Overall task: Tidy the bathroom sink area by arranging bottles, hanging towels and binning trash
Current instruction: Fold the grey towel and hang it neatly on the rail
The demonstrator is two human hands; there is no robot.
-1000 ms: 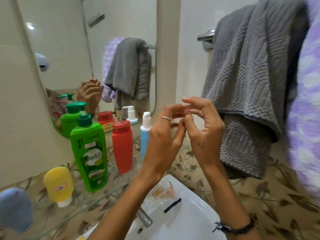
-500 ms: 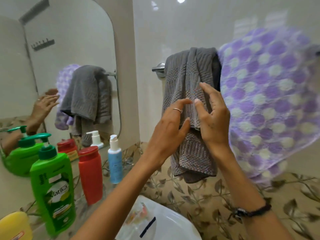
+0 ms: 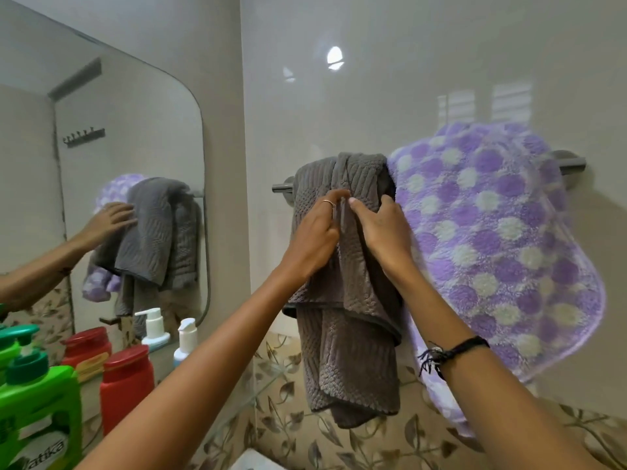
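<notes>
Grey towel hangs on the rail, beside a purple spotty towel. Both hands, the left hand and the right hand, pinch its folds near the top.

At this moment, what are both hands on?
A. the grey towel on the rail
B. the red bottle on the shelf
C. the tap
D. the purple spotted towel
A: the left hand and the right hand both hold folds of the grey towel hanging on the rail, beside the purple spotted towel.
</notes>
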